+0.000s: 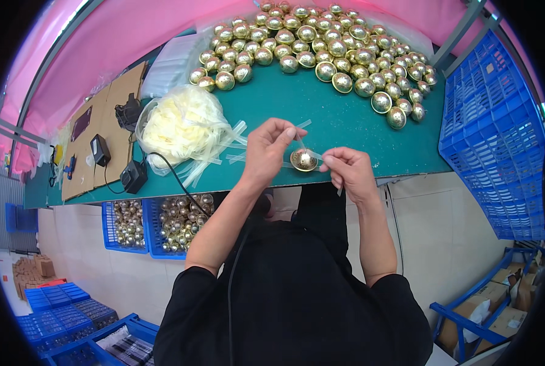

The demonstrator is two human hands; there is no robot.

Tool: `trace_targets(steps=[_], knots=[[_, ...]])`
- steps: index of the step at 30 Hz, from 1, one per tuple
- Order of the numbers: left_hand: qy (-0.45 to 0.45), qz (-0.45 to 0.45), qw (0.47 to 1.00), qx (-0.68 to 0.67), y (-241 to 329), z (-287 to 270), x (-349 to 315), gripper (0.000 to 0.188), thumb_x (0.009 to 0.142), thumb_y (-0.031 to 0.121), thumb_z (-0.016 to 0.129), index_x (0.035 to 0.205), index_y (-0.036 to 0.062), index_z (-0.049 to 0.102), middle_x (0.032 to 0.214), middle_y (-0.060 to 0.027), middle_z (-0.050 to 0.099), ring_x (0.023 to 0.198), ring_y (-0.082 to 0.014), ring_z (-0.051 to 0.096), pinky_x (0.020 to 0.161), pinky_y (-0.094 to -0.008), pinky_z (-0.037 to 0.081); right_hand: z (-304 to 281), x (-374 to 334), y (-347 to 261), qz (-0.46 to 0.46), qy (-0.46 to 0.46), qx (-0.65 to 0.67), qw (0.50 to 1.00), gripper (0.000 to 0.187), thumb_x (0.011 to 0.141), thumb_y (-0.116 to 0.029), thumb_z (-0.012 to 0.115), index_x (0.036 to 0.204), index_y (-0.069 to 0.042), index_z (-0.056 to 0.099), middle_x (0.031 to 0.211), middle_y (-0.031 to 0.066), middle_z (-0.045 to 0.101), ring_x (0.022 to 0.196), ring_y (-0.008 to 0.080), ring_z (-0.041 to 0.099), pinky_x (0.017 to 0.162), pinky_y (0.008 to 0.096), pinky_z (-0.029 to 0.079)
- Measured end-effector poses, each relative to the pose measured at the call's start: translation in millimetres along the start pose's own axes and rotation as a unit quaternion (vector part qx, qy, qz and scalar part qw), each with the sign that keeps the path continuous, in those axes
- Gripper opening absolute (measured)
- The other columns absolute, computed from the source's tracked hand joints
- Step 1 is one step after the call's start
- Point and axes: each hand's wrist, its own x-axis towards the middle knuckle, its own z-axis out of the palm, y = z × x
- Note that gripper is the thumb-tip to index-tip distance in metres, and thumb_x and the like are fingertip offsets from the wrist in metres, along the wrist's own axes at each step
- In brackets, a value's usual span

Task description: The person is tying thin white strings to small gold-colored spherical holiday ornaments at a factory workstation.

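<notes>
A gold ball ornament [303,160] sits near the front edge of the green table, between my two hands. A thin translucent ribbon [308,151] runs at the top of it. My left hand [271,148], just left of the ball, is closed with thumb and finger pinching one part of the ribbon. On the other side my right hand [350,172] is closed too, pinching the ribbon to the right of the ball. Whether the ribbon is knotted cannot be made out. Loose ribbon strips [237,145] lie beside my left hand.
A plastic bag of pale ribbon [184,125] lies to the left. Many gold balls [339,46] cover the back of the table [266,100]. Cardboard [115,100] with black adapters [133,177] lies far left. A blue crate [492,134] stands right; blue baskets [162,250] of balls are below.
</notes>
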Motion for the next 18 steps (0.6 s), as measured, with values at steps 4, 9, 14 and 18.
trace_targets(steps=[4,9,14,18], knots=[[-0.016,0.003,0.999,-0.051,11.8,5.6,0.3,0.014,0.105,0.015,0.064,0.105,0.0011,0.065,0.105,-0.0162,0.077,0.098,-0.0164,0.069,0.094,-0.0316,0.051,-7.3,-5.8,-13.7,-0.015,-0.115,0.147,0.982,0.023,0.098,-0.003,0.067,0.119,0.007,0.07,0.103,0.0183,0.077,0.072,0.0164,0.072,0.065,0.028,0.06],[-0.03,-0.007,0.996,-0.086,18.2,7.7,-6.7,0.014,0.105,0.016,0.064,0.105,0.0023,0.064,0.106,-0.0183,0.077,0.103,-0.0201,0.071,0.098,-0.0364,0.052,16.7,-3.2,-27.1,-0.059,-0.136,0.046,0.988,0.028,0.098,-0.002,0.066,0.125,0.009,0.067,0.118,0.0215,0.074,0.105,0.0267,0.075,0.091,0.0358,0.062],[-0.033,0.002,0.995,-0.093,23.2,11.7,-11.0,0.017,0.106,0.018,0.063,0.106,0.0011,0.063,0.107,-0.019,0.076,0.096,-0.0181,0.072,0.088,-0.0327,0.055,36.0,0.9,-18.7,-0.093,-0.097,-0.044,0.99,0.023,0.1,-0.008,0.067,0.118,0.006,0.072,0.108,0.0165,0.077,0.098,0.0223,0.076,0.087,0.0327,0.062],[-0.037,0.005,0.996,-0.084,22.9,13.3,-15.6,0.019,0.107,0.019,0.062,0.106,-0.0005,0.062,0.108,-0.0203,0.076,0.084,-0.0147,0.072,0.07,-0.0266,0.059,54.8,1.8,-21.7,-0.125,-0.048,-0.166,0.977,0.019,0.103,-0.013,0.066,0.104,0.003,0.077,0.093,0.0112,0.078,0.082,0.0178,0.076,0.071,0.028,0.061]])
